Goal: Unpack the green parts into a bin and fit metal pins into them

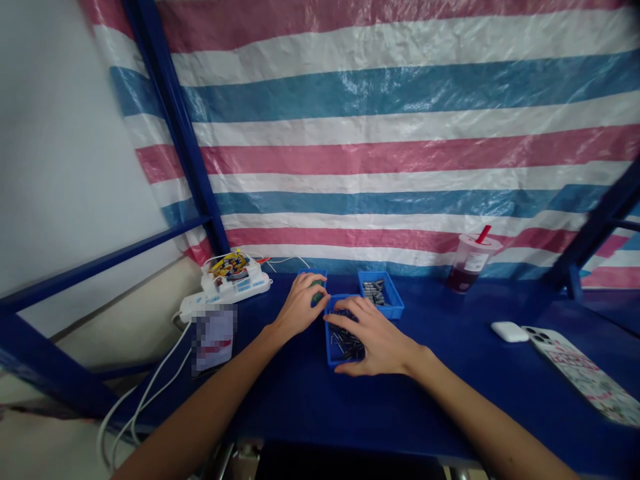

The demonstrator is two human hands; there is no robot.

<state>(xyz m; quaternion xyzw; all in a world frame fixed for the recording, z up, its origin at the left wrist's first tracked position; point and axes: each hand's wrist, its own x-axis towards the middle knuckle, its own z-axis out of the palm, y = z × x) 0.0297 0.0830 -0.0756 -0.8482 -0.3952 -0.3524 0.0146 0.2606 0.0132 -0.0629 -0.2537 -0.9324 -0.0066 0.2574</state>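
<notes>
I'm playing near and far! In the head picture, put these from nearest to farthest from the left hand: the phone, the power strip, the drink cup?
1. Power strip, just left of the left hand.
2. Drink cup, to the right, by the striped sheet.
3. Phone, far right.

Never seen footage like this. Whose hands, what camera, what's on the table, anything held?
There is no machine: these are a person's own bare hands. The only picture comes from a camera on their head, looking forward and down. The right hand is spread open over a blue tray of small dark pieces. The left hand is at another tray, by something green; whether it grips anything is unclear. A third tray holds grey pieces. Also on the blue table: a power strip, drink cup and phone.
</notes>
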